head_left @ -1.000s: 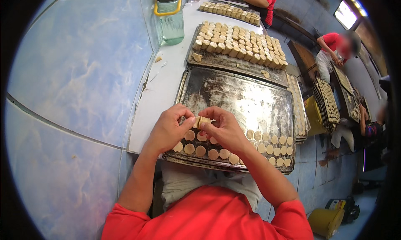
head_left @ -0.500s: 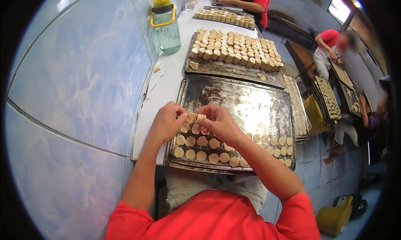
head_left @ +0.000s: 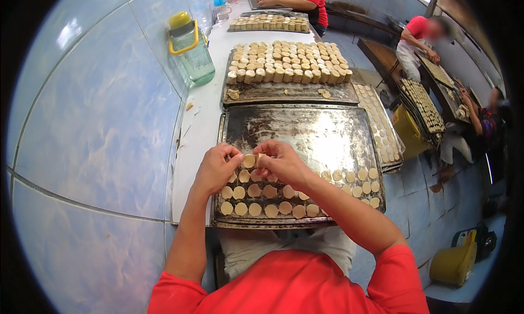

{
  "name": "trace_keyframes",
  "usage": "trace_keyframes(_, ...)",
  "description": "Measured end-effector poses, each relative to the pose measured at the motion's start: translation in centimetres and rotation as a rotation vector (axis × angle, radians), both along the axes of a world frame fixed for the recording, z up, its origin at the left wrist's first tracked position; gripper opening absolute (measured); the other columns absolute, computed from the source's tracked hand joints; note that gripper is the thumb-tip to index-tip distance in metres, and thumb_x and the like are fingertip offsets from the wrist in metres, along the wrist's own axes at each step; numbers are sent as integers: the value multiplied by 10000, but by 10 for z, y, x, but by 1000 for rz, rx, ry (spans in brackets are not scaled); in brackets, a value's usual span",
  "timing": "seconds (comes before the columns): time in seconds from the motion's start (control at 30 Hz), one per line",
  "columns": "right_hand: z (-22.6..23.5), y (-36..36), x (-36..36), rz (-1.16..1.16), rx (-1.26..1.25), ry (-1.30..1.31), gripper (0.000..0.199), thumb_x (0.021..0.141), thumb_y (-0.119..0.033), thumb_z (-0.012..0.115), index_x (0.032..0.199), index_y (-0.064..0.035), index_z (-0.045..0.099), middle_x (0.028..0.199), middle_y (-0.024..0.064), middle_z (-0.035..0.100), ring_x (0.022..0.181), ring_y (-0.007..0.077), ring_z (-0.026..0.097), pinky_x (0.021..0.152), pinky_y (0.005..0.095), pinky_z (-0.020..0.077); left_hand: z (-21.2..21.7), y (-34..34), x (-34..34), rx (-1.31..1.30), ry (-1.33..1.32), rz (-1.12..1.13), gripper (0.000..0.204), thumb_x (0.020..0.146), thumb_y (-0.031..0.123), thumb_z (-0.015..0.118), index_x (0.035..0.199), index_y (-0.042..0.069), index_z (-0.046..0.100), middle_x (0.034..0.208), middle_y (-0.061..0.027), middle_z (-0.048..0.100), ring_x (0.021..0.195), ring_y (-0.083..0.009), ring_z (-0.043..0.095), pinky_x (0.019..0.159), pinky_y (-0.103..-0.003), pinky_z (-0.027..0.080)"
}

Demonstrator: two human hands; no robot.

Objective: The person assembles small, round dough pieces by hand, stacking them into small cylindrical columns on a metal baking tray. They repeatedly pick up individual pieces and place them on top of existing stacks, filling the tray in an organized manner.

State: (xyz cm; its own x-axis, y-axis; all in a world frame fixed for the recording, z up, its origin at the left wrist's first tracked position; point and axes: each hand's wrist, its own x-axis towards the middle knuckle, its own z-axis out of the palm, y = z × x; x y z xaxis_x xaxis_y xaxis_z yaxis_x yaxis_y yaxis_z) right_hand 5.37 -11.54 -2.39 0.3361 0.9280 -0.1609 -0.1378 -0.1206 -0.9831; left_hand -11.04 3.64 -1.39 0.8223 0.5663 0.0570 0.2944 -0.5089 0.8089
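Both hands meet over a scuffed metal baking tray (head_left: 305,134) on the white worktop (head_left: 204,117). The left hand (head_left: 215,169) and right hand (head_left: 281,162) have their fingers pinched together on one pale, round dough disc (head_left: 249,160) (smooth and flat-faced), held just above the rows of similar discs (head_left: 262,202) lying along the tray's near edge.

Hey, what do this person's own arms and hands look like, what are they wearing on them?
Both arms are bare from the hands up to short red sleeves of a red shirt. The left hand and right hand are bare: no gloves, and no rings, watch or bracelet that I can see.
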Motion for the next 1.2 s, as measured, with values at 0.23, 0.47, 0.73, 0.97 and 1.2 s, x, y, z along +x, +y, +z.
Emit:
trace_keyframes(0.23,7,-7,4,-5,-135,-226,292,984,-290,787,1040,-11,725,784,15,692,691,82,642,591,290,503,4,-5,2,-212,-128,-99,205,960,180,778,975,-24,771,936,-112,681,803,-210,636,751,-344,513)
trace_keyframes(0.47,0,0,11,-48,-98,-1026,169,967,-194,752,990,-27,736,821,59,704,844,132,709,694,339,554,5,-11,2,224,32,78,142,944,122,770,941,-17,743,921,-113,670,811,-227,616,773,-341,511)
trace_keyframes(0.73,-18,-22,41,-5,73,50,276,1019,-127,704,1262,1,670,1139,99,721,1003,184,747,881,335,639,14,-38,32,141,-171,-108,138,940,122,778,963,3,712,934,-105,651,852,-233,630,788,-368,511)
trace_keyframes(0.97,-7,-52,41,-95,92,-27,353,959,-223,714,1182,51,720,900,116,757,807,160,734,710,296,593,14,-54,61,-38,-175,-200,140,970,109,731,940,-8,659,930,-37,613,827,-139,573,777,-291,474)
trace_keyframes(1.2,1,-60,46,0,103,95,318,943,-240,733,1145,6,725,877,83,742,728,137,717,526,262,512,18,-59,60,-296,-175,-267,173,1002,148,713,889,23,672,897,17,584,825,-70,514,729,-252,416)
